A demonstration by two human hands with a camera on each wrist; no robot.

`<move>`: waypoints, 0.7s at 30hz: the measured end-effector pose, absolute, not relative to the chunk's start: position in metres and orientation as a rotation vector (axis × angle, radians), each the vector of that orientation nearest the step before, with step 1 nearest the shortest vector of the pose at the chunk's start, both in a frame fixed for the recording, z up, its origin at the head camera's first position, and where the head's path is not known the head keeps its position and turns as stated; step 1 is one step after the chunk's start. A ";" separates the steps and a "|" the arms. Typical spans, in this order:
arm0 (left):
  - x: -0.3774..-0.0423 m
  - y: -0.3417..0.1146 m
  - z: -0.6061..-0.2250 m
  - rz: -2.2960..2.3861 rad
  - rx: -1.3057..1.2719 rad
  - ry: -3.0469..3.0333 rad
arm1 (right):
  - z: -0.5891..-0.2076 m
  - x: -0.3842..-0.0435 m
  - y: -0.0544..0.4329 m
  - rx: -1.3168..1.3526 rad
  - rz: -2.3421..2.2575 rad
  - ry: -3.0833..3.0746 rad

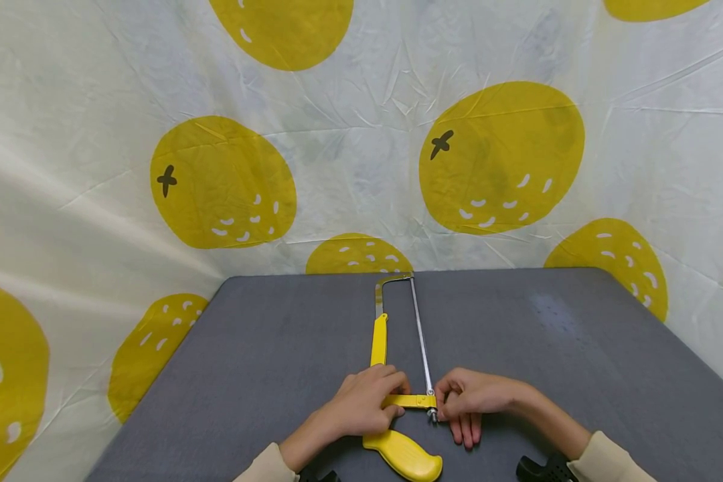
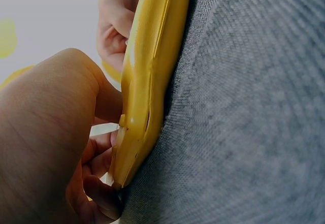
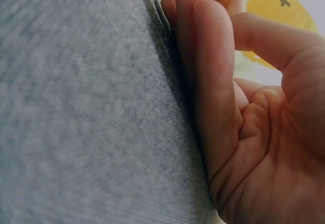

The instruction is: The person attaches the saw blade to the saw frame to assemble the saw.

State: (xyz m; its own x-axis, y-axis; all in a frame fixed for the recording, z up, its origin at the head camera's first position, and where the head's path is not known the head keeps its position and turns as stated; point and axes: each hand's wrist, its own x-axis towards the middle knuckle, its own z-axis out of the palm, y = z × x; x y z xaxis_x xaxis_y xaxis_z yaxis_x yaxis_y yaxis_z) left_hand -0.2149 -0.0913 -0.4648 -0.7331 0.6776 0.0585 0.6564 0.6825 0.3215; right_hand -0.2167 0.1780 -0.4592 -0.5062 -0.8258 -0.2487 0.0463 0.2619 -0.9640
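Note:
A hacksaw lies on the grey table, its thin blade [image 1: 420, 335] pointing toward the far edge. The frame has a yellow sleeve [image 1: 379, 340] and a yellow handle [image 1: 406, 458] at the near end. My left hand [image 1: 364, 402] grips the yellow frame just above the handle, thumb by the short crosspiece [image 1: 412, 401]. At the end of that crosspiece sits a metal wing nut [image 1: 432, 415]. The thumb and index finger of my right hand [image 1: 472, 396] pinch at it, while the other fingers extend along the tabletop. In the left wrist view the handle [image 2: 155, 56] partly hides the right hand.
The grey cloth-covered table [image 1: 277, 335] reaches back to a pale hanging sheet [image 1: 349, 174] printed with yellow fruit. A whitish mark [image 1: 553, 313] shows on the table at the right. Black straps [image 1: 545, 468] sit near the beige sleeves [image 1: 608, 460].

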 end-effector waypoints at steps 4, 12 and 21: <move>-0.215 -0.091 -0.465 0.500 1.120 2.820 | -0.459 -0.217 0.178 -0.711 -1.354 1.722; -0.215 -0.091 -0.465 0.506 1.123 2.821 | -0.459 -0.218 0.179 -0.703 -1.357 1.718; -0.216 -0.091 -0.466 0.512 1.116 2.827 | -0.456 -0.217 0.179 -0.713 -1.352 1.716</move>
